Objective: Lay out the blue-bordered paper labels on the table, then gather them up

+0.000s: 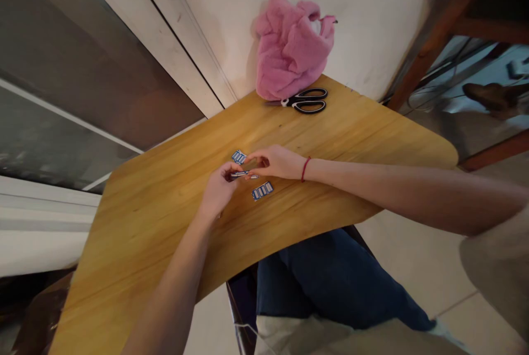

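My left hand (220, 189) pinches a small stack of blue-and-white cards or label strips (238, 175) between thumb and fingers, seen nearly edge-on. From the other side, my right hand (279, 162), with a red string at its wrist, has its fingertips closed at the right end of the same pieces. A similar blue-and-white piece with white boxes (238, 156) lies on the wooden table just beyond my hands. Another one (262, 191) lies nearer to me, below my right hand. A further piece shows partly under the right fingertips. Their print is too small to read.
Black-handled scissors (309, 101) lie at the table's far edge, blades partly under a pink plush cloth or bag (291, 49) against the wall. The wooden table (165, 206) has a rounded right corner. Dark wooden furniture (433, 46) stands at the right, glass panels at the left.
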A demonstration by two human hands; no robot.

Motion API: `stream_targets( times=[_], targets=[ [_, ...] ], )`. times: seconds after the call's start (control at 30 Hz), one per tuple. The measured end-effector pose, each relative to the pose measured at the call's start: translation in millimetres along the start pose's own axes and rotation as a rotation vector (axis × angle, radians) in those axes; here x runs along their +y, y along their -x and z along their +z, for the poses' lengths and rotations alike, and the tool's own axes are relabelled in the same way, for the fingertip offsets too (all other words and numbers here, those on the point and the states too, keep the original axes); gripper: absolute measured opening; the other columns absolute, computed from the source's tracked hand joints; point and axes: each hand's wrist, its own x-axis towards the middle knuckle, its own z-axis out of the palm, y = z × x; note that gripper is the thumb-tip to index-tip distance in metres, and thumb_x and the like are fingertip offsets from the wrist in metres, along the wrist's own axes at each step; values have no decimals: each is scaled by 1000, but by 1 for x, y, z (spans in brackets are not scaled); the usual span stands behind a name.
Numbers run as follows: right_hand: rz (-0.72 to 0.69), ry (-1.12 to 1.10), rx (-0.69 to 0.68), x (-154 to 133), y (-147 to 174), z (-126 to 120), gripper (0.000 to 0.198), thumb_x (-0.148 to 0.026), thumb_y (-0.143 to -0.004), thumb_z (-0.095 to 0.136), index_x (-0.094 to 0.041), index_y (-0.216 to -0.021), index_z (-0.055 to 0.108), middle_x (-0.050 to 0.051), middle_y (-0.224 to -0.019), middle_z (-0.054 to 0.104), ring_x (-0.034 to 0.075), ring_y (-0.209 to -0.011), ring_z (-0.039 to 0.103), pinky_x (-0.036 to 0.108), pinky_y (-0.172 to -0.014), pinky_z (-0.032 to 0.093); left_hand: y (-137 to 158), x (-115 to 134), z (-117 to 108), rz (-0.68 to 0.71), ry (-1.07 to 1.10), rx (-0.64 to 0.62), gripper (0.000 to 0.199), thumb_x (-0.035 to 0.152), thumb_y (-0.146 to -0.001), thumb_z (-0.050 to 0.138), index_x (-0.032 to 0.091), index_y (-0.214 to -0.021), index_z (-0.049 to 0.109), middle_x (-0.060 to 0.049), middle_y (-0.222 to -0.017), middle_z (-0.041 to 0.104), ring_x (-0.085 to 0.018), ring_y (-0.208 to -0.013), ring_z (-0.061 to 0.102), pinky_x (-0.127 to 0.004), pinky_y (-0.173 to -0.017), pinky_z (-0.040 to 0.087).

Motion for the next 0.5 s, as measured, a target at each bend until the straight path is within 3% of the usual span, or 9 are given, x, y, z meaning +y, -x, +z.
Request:
stream_targets(
  times=[0.13, 0.23, 0.33, 0.5],
  targets=[
    [14, 29, -48, 5, -3, -6, 33, -41, -78, 67, -17, -100, 70, -3, -65, 54, 7, -59, 43, 21, -56, 28, 1, -6, 12, 70, 23, 59, 26, 36, -64, 71, 19, -74, 55, 2, -71, 57, -11, -66, 50, -24, -62, 37],
    [-9, 149, -98, 1, -1, -11, 24, -38, -83, 61, -18, -91, 72, -2, -65, 56, 8, -59, 43, 22, -55, 27, 6, -4, 11, 147, -166, 83, 19, 34, -69, 68, 20, -72, 55, 4, -65, 52, -10, -58, 42, -24, -57, 32],
    [-67, 362, -40, -4, 3, -13, 19, -30, -85, 58, -20, -92, 72, 1, -79, 65, 10, -68, 50, 23, -60, 28, 12, 1, 8, 257, -370, 103, 10, 30, -75, 64, 21, -76, 60, 3, -69, 51, -10, -58, 39, -24, -56, 30],
    [-106, 479, -66, -4, 3, -12, 19, -29, -87, 56, -19, -94, 70, 2, -86, 67, 11, -72, 52, 23, -62, 30, 14, 1, 4, 206, -401, 46, 6, 27, -80, 59, 22, -79, 63, 5, -62, 48, -10, -56, 41, -24, -55, 31]
  ],
)
